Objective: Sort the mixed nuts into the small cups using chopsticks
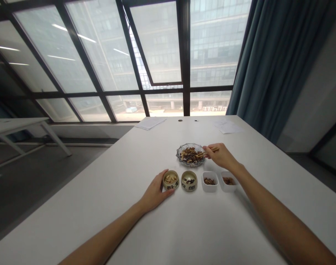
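Observation:
My left hand is wrapped round the left side of a small round bowl that holds pale nuts. Between the fingers of my right hand is a pair of chopsticks, their tips down at a glass dish of mixed nuts and dark pieces. Whether the tips pinch a piece is too small to tell. Beside the held bowl stands a matching round bowl with a few dark pieces. To its right are a square white bowl and another square white bowl, both with brown pieces; my right forearm passes close to the last one.
Everything stands on a long white table. Paper sheets lie at its far left, with more papers far right. Beyond are windows, one pane tilted open, and a blue curtain. Another white table stands left.

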